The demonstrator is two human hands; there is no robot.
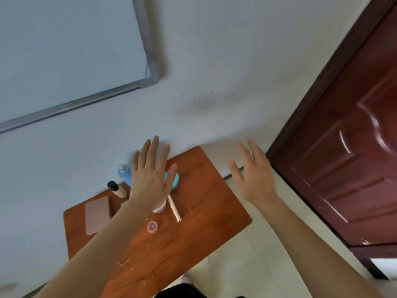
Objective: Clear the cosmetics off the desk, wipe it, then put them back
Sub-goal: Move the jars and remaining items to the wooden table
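Looking down through the head camera, I have both hands raised with fingers straight and spread, holding nothing. The left hand (pixel 150 179) hangs in front of the cluster of cosmetics at the far left of the desk (pixel 204 203). The right hand (pixel 255 177) sits out past the desk's right edge, towards the door (pixel 343 168), well apart from every item.

Nothing looks cleared yet, so I judge the task to be at its start. A blue bottle (pixel 124 172) and a black-capped bottle (pixel 118 189) stand at the wall. A teal case (pixel 174 179) and a jar (pixel 160 208) peek out from behind the left hand. A pink palette (pixel 97 215) lies to that hand's left, and a small pot (pixel 152 226) lies nearer me. A gold tube (pixel 174 208) lies just right of the jar, its long axis running away from me towards the wall.

The left hand is plainly the nearer one. Everything lies under or just beside it, so I would reach with that hand first. How high it hovers above the items I cannot tell. Pale flecks litter the near part of the desk.
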